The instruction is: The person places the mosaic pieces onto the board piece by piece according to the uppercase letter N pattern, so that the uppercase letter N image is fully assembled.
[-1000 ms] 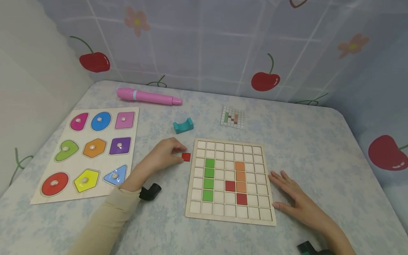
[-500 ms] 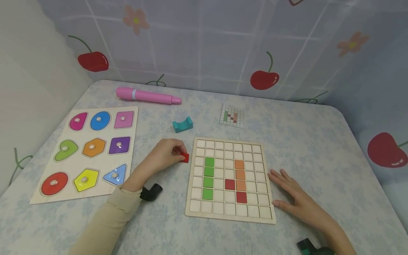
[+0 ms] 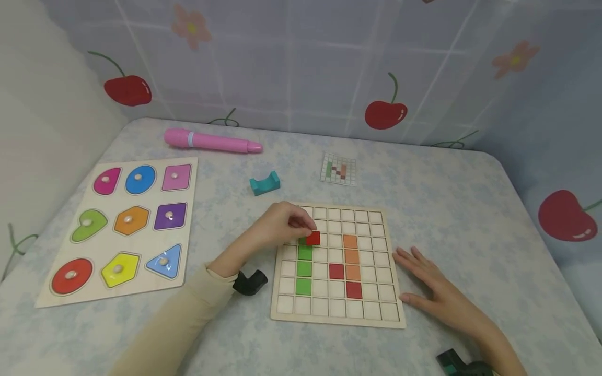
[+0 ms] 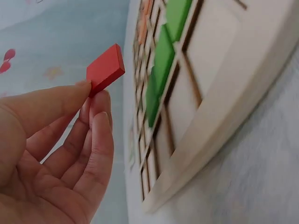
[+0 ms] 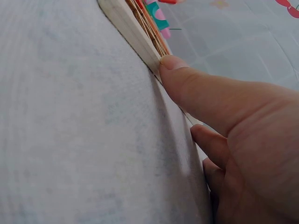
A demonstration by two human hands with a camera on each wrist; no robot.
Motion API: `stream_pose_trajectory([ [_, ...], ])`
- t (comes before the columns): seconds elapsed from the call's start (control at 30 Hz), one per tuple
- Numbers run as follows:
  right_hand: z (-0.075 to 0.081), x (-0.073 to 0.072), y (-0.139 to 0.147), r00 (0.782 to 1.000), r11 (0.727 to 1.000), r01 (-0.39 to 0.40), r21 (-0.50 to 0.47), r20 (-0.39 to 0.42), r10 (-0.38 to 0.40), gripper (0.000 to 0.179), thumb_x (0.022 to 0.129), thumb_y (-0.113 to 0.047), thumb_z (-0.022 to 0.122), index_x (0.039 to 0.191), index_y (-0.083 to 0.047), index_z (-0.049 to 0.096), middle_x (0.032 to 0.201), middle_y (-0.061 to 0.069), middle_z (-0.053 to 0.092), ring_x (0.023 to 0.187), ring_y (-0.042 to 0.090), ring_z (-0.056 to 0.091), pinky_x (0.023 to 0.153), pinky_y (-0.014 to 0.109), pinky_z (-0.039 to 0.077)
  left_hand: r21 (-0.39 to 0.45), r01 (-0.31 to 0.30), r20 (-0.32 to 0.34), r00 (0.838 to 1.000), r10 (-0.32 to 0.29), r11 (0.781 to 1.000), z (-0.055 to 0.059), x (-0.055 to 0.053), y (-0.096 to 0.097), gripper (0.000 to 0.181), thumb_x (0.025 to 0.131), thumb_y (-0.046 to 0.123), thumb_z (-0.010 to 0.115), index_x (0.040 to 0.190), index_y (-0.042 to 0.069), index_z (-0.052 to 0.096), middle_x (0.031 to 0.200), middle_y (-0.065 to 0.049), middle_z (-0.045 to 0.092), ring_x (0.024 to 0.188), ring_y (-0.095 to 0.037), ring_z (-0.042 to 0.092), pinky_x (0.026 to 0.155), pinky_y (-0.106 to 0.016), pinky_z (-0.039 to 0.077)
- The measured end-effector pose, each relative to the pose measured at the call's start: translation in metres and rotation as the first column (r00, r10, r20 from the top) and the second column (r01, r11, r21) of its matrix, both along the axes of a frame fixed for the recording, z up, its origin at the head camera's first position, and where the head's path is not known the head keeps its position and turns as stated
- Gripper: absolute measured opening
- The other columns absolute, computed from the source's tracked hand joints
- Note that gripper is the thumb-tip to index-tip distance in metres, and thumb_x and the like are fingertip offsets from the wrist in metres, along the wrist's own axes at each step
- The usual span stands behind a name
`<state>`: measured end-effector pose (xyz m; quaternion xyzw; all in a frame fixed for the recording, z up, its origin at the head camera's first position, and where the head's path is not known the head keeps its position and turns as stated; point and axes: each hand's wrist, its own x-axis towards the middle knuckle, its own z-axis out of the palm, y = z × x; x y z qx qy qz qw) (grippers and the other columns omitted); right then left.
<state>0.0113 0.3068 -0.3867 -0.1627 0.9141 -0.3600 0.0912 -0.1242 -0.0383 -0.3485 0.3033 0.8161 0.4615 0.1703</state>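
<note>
My left hand (image 3: 281, 225) pinches a red square tile (image 4: 105, 70) by one corner between thumb and fingers. In the head view that tile overlaps the upper left of the wooden grid board (image 3: 338, 319), by the top of a column of green tiles (image 3: 303, 268); the left wrist view shows it raised off the board. Orange tiles (image 3: 351, 256) stand in a column further right, with one red tile (image 3: 336, 271) beside them and another red tile (image 3: 354, 290) below. My right hand (image 3: 435, 292) lies with spread fingers at the board's right edge, thumb tip against its side.
A small printed pattern card (image 3: 338, 169) lies behind the board. Left of it are a teal curved block (image 3: 265, 183) and a pink microphone-shaped wand (image 3: 212, 141). A knobbed shape puzzle (image 3: 149, 282) fills the table's left side. A cherry-print curtain hangs behind.
My left hand has picked up the red tile from the table left of the board and carried it right, over the board. The right hand stays in place.
</note>
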Motion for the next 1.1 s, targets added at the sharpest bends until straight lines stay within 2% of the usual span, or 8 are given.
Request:
stream_pose_trajectory([
  [0.1,0.000,0.001,-0.001,1.000,1.000,-0.009,-0.004,-0.006,0.008,0.074,0.084,-0.025,0.070,0.147,-0.023,0.032,0.151,0.007,0.023,0.139,0.032,0.002,0.102,0.064,0.003,-0.012,0.041,0.005,0.999,-0.041,0.999,-0.004,0.002,0.010,0.007,0.085,0.002,0.067,0.088,0.005,0.072,0.083,0.001,0.067,0.074,-0.007,0.061,0.071,-0.022,0.050],
  [0.27,0.000,0.006,-0.002,1.000,1.000,-0.018,-0.006,-0.017,0.018,0.074,0.084,-0.023,0.071,0.147,-0.020,0.032,0.151,0.009,0.024,0.139,0.034,0.003,0.104,0.060,0.000,-0.041,0.076,0.003,0.997,-0.075,0.996,-0.007,0.010,0.017,0.008,0.085,0.001,0.067,0.087,0.006,0.073,0.079,0.004,0.066,0.072,-0.006,0.060,0.068,-0.021,0.049],
  [0.5,0.004,0.006,-0.001,1.000,1.000,-0.009,0.017,-0.023,0.009,0.075,0.085,-0.024,0.070,0.148,-0.019,0.030,0.151,0.009,0.023,0.139,0.032,0.002,0.105,0.059,-0.001,-0.136,0.064,-0.063,0.995,-0.073,0.989,-0.002,0.022,0.022,0.008,0.084,0.003,0.068,0.085,0.009,0.073,0.074,0.008,0.063,0.070,-0.006,0.057,0.066,-0.021,0.047],
  [0.73,0.002,0.004,-0.001,0.999,1.000,-0.018,-0.002,-0.028,0.018,0.075,0.084,-0.022,0.070,0.148,-0.018,0.031,0.151,0.010,0.023,0.139,0.032,0.002,0.105,0.059,-0.002,-0.201,0.066,-0.137,0.986,-0.094,0.977,-0.004,0.024,0.024,0.010,0.083,0.003,0.069,0.082,0.011,0.074,0.076,0.007,0.063,0.071,-0.008,0.055,0.065,-0.023,0.046],
  [0.83,0.001,0.003,0.000,0.999,1.000,-0.027,-0.012,-0.024,0.027,0.074,0.085,-0.021,0.070,0.148,-0.018,0.031,0.151,0.010,0.022,0.139,0.033,0.001,0.104,0.060,-0.001,-0.212,0.051,-0.171,0.981,-0.088,0.976,-0.007,0.025,0.024,0.011,0.082,0.001,0.069,0.080,0.010,0.073,0.075,0.006,0.062,0.068,-0.008,0.054,0.063,-0.022,0.046],
  [0.93,0.000,0.003,-0.001,0.999,1.000,-0.028,-0.013,-0.017,0.028,0.074,0.085,-0.022,0.070,0.148,-0.018,0.031,0.152,0.010,0.022,0.139,0.034,0.001,0.104,0.061,-0.001,-0.200,0.038,-0.160,0.985,-0.071,0.979,-0.009,0.026,0.021,0.009,0.083,0.002,0.069,0.086,0.009,0.073,0.077,0.005,0.062,0.068,-0.007,0.054,0.063,-0.022,0.046],
  [1.03,-0.001,0.004,-0.001,1.000,1.000,-0.020,-0.004,-0.015,0.020,0.074,0.085,-0.023,0.070,0.147,-0.018,0.031,0.151,0.010,0.022,0.139,0.034,0.001,0.104,0.060,-0.002,-0.172,0.015,-0.168,0.985,-0.044,0.985,-0.008,0.025,0.014,0.012,0.085,0.007,0.069,0.097,0.007,0.071,0.086,0.003,0.063,0.076,-0.009,0.057,0.069,-0.023,0.047],
  [1.1,-0.001,0.005,-0.001,1.000,1.000,-0.019,-0.002,-0.011,0.019,0.073,0.085,-0.023,0.070,0.147,-0.018,0.031,0.151,0.010,0.022,0.139,0.034,0.001,0.104,0.060,-0.001,-0.143,-0.025,-0.206,0.979,-0.005,0.989,-0.005,0.023,0.003,0.017,0.087,0.012,0.068,0.103,0.006,0.069,0.096,-0.002,0.063,0.087,-0.014,0.058,0.076,-0.028,0.047],
])
